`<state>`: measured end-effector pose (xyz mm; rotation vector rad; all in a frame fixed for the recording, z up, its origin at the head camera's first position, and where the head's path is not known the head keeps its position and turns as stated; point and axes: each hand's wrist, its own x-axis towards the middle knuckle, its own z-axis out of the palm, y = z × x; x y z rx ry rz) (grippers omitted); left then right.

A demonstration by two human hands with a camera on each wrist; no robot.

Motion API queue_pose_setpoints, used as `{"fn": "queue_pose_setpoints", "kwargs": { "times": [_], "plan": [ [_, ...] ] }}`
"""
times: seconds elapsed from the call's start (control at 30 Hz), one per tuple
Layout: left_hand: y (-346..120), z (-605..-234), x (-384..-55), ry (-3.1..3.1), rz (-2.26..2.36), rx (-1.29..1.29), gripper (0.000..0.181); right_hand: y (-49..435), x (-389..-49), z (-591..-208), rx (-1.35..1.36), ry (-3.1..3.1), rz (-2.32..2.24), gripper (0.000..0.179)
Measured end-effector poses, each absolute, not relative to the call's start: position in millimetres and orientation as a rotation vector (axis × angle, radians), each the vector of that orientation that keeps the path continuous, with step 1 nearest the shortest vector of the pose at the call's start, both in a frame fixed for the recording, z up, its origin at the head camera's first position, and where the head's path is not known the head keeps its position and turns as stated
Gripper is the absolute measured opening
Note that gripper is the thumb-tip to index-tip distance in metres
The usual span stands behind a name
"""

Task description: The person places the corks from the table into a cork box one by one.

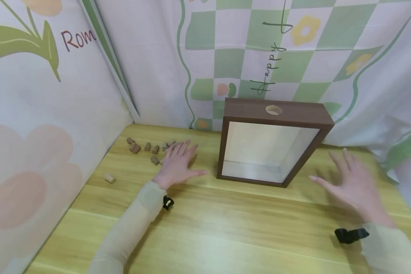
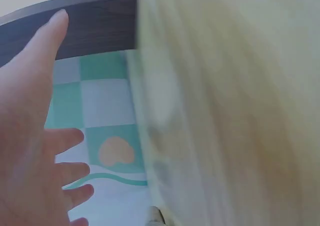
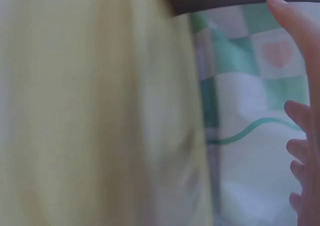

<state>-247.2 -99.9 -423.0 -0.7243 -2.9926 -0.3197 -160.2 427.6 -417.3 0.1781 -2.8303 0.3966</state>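
Note:
A dark brown box frame (image 1: 277, 182) with a clear front and a round hole in its top stands upright on the wooden table. To its left is my left hand (image 1: 176, 166), fingers spread and thumb pointing at the frame, with nothing in its grasp. My right hand (image 1: 354, 186) is held apart from the frame on the other side, its fingers also spread and holding nothing. Several small brown cork-like pieces (image 1: 155, 160) lie beyond and left of the left hand, which hides part of the group. One paler piece (image 1: 109, 178) lies by itself nearer the left edge.
The wooden table (image 1: 219, 232) meets a white floral cloth (image 1: 54, 125) on the left. A green-and-white checked curtain (image 1: 231, 62) hangs behind the frame. Black straps (image 1: 351, 235) with cameras sit at both wrists.

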Motion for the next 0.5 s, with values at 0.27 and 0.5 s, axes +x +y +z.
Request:
{"fn": "queue_pose_setpoints", "kwargs": {
  "times": [0.27,0.5],
  "plan": [
    [-104,-397,-244,-2.832,-0.883,-0.657,0.099,403,-152,-365,0.018,-2.624,0.939,0.074],
    [-126,-379,-234,-2.632,-1.288,-0.512,0.086,364,-148,-316,0.07,-2.187,1.183,0.057]
  ]
}}
